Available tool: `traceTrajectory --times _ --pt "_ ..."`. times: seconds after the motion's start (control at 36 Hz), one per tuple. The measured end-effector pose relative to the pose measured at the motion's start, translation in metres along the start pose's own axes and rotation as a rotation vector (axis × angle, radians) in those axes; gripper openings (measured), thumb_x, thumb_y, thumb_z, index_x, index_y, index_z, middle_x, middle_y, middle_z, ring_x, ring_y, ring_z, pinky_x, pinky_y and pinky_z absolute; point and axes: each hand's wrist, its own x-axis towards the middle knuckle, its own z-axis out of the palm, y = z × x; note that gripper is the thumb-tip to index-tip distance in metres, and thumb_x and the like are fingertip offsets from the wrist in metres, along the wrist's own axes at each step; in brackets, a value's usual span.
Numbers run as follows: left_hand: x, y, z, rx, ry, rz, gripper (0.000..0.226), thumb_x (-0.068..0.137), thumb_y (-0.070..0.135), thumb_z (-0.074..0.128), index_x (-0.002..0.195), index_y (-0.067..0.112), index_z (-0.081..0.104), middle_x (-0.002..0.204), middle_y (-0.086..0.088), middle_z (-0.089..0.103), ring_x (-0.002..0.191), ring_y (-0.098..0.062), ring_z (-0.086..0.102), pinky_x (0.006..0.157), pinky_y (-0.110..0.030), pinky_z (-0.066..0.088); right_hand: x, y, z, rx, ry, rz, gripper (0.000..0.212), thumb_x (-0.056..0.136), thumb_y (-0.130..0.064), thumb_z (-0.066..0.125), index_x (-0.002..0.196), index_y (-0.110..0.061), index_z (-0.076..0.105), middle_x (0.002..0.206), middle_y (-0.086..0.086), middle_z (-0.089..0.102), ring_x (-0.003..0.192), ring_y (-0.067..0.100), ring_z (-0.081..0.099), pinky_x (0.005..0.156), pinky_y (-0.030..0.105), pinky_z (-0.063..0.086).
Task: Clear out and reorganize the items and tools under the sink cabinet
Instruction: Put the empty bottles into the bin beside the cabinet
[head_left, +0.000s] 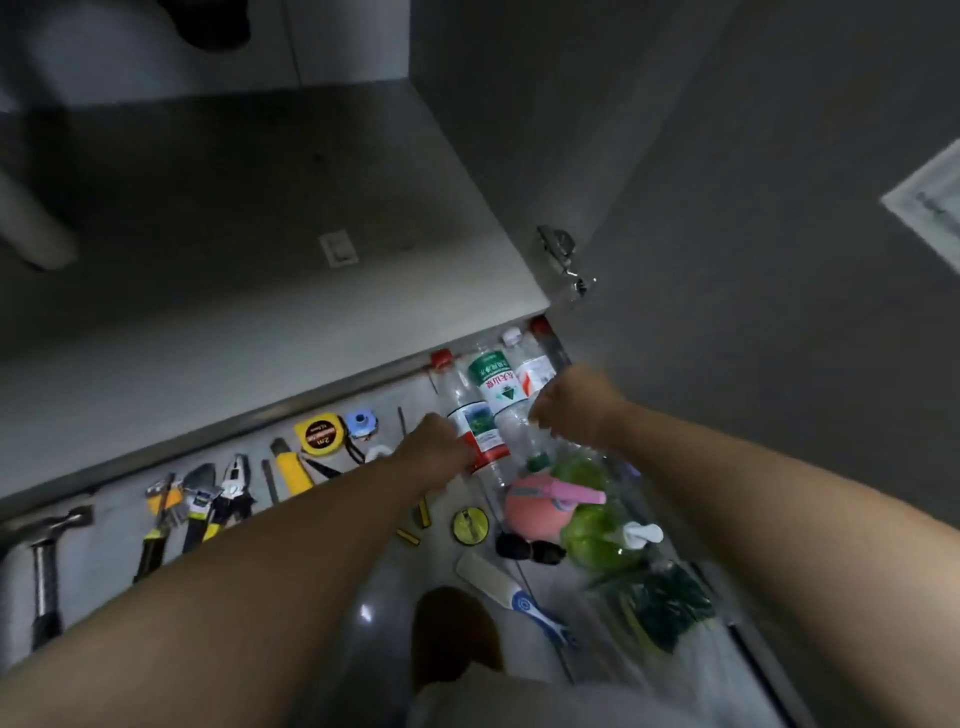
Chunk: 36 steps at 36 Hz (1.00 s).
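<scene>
Down on the floor by the open cabinet (270, 218), a hammer (44, 566) and pliers (235, 486) lie in a row with a yellow tape measure (318, 434) marked "2m". The left hand (439, 449) curls onto the red-label bottle (480, 434), next to a green-label bottle (496, 382) with red Chinese characters. The right hand (574, 408) is blurry over the bottles, so I can't tell if it's gripping anything.
</scene>
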Motion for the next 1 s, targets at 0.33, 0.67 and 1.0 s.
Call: traceTrajectory --times 0.33,0.67,1.0 --pt "0.088 -0.023 0.046 -0.438 0.118 -0.110 0.074 0.083 0.027 0.081 0.145 0.009 0.044 0.134 -0.018 0.061 0.117 -0.036 0.064 0.099 -0.048 0.055 0.099 0.010 0.080 -0.032 -0.008 0.307 0.065 0.088 -0.038 0.070 0.140 -0.009 0.043 0.132 0.015 0.058 0.121 0.032 0.057 0.094 0.034 0.048" --pt "0.063 -0.025 0.021 -0.673 -0.085 -0.241 0.043 0.090 0.025 0.074 0.128 0.014 0.058 0.115 -0.016 0.071 0.102 -0.031 0.072 0.079 -0.045 0.061 0.092 -0.002 0.071 0.333 -0.152 0.423 0.051 0.087 -0.036 0.070 0.128 -0.009 0.055 0.119 0.016 0.063 0.111 0.032 0.060 0.097 0.045 0.052" --pt "0.065 -0.034 0.013 -0.662 -0.066 -0.251 0.052 0.090 0.028 0.074 0.135 0.015 0.053 0.122 -0.017 0.069 0.108 -0.034 0.069 0.097 -0.053 0.055 0.088 -0.008 0.090 0.577 -0.170 0.523 0.041 0.092 -0.023 0.068 0.127 -0.006 0.053 0.114 0.014 0.065 0.085 0.023 0.061 0.069 0.032 0.047"
